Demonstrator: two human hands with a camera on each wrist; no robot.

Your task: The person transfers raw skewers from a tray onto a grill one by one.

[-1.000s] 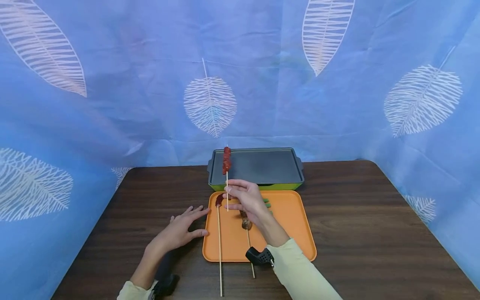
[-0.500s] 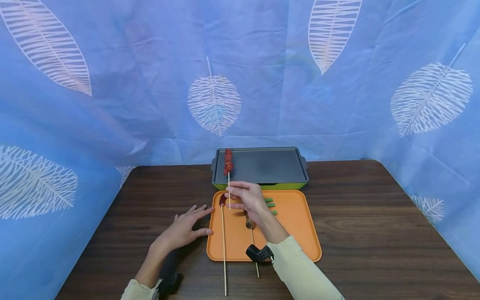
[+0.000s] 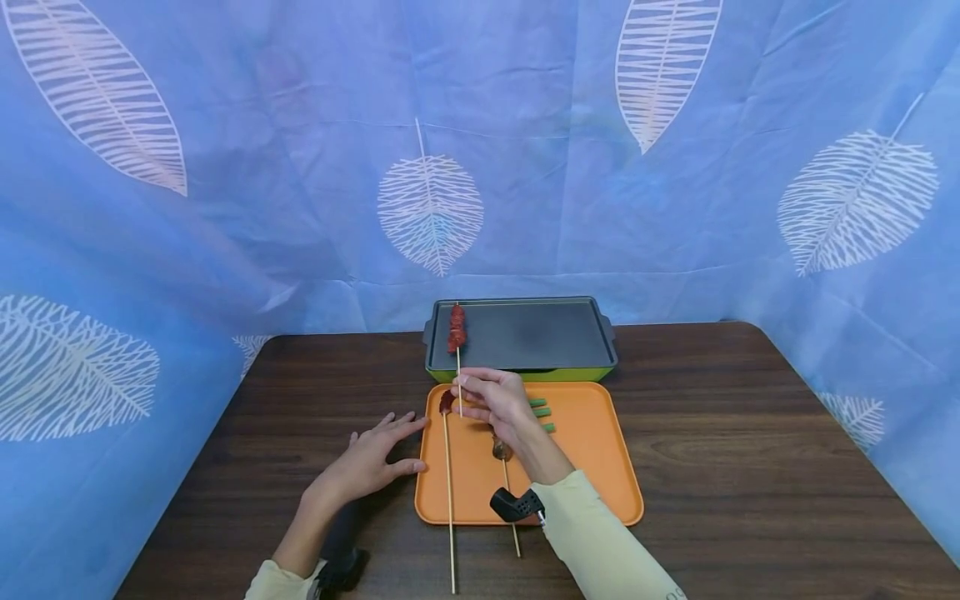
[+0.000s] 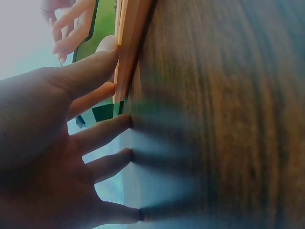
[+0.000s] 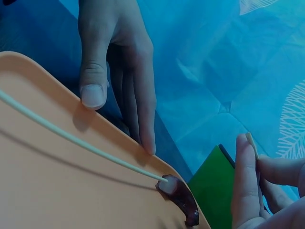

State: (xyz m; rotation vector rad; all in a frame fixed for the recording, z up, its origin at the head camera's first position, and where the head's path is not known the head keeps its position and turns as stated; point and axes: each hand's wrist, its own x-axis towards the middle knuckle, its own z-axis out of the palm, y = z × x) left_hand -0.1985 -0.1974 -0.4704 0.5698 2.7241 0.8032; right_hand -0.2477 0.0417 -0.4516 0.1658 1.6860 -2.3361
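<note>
My right hand (image 3: 498, 402) pinches the wooden stick of a skewer of red meat chunks (image 3: 457, 327) between thumb and fingers. The stick stands nearly upright in the head view, and the meat overlaps the left side of the griddle plate (image 3: 532, 329). My left hand (image 3: 367, 458) lies spread beside the orange tray (image 3: 581, 467), thumb and forefinger at its left rim. In the left wrist view, the other fingertips (image 4: 125, 121) reach down to the tabletop. On the tray lies a long skewer with a dark red piece (image 5: 180, 195) at its end, by the left rim.
Another skewer with a brown, glossy piece (image 3: 501, 448) lies on the tray, partly behind my right wrist. Several green pieces (image 3: 542, 412) show beyond that hand. The griddle's green base borders the tray's far side. A blue leaf-print cloth (image 3: 517, 167) hangs behind the wooden table (image 3: 720, 433).
The head view has shifted slightly. Against the griddle, the held skewer has dropped a little and drifted slightly left. My left hand stays at the tray's rim.
</note>
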